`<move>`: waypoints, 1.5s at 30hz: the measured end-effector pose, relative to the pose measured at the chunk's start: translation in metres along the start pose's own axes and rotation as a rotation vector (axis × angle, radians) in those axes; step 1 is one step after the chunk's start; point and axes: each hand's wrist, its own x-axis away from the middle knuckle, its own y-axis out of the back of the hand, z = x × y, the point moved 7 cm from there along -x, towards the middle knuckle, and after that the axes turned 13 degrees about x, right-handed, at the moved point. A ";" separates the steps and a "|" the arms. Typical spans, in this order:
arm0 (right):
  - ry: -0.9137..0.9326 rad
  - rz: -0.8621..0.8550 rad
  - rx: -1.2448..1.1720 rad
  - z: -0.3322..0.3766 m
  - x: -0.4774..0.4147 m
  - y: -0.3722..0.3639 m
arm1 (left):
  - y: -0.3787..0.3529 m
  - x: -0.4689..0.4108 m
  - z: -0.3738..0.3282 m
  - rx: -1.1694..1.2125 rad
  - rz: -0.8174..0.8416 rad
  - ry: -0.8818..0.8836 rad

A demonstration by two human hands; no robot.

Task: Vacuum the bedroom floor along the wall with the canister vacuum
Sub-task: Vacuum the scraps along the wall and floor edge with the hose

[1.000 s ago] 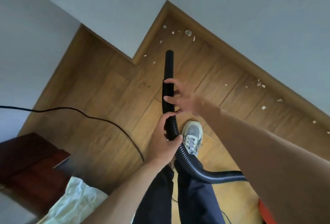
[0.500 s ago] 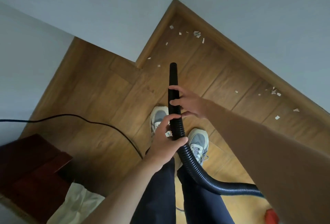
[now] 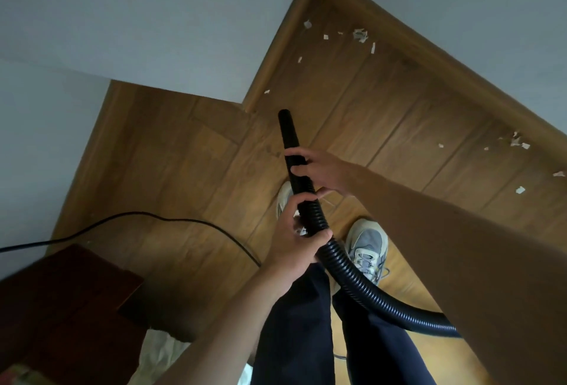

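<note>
The hose (image 3: 346, 274) comes in from the lower right, curves up past the legs and straightens between the hands. Its long axis then runs away from the person toward the inner corner. Its tip (image 3: 285, 120) points at the floor (image 3: 184, 154) just short of that corner. Whether it touches the boards I cannot tell.

The right hand (image 3: 319, 170) is the nearer one to the tip, with fingers wrapped across the stiff upper stretch. The left hand (image 3: 294, 240) grips the ribbed part just below it, thumb and fingers curled round.

The scraps (image 3: 359, 35) lie beyond the tip, up and to the right, close to the baseboard (image 3: 429, 56). More scraps (image 3: 518, 140) lie further right along the same wall. So the coming move looks like a push forward along the hose's own axis, then a swing rightward, led by the right hand.

A shoe (image 3: 366, 243) stands under the hose. A cord (image 3: 171, 219) trails across the floor to the left, well apart from the tip. A dark red cabinet (image 3: 61, 308) sits at lower left.
</note>
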 end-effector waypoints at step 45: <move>0.034 -0.166 -0.184 0.029 -0.012 0.079 | -0.029 -0.052 -0.053 -0.101 0.119 -0.096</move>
